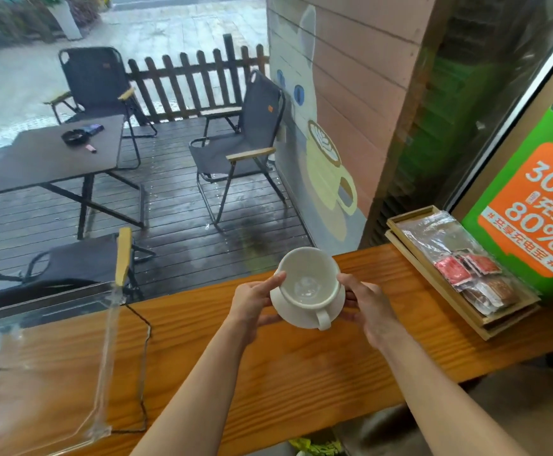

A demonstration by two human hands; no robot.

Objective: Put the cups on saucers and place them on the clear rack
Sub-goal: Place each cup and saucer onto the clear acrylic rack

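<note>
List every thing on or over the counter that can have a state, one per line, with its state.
cup: upright, empty, sitting on the saucer, handle toward the person
saucer: held above the counter, slightly tilted
left hand: gripping the saucer's left edge, thumb on the cup
right hand: gripping the saucer's right edge
clear rack: on the counter, no cup visible on it
wooden tray: holding sealed packets

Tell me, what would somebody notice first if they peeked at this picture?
Right in the middle, an empty white ceramic cup sits on a white round saucer, held above the long orange wooden counter by the left hand and the right hand. At far right glows a bright green and orange poster; at bottom left lies the clear plastic rack.
</note>
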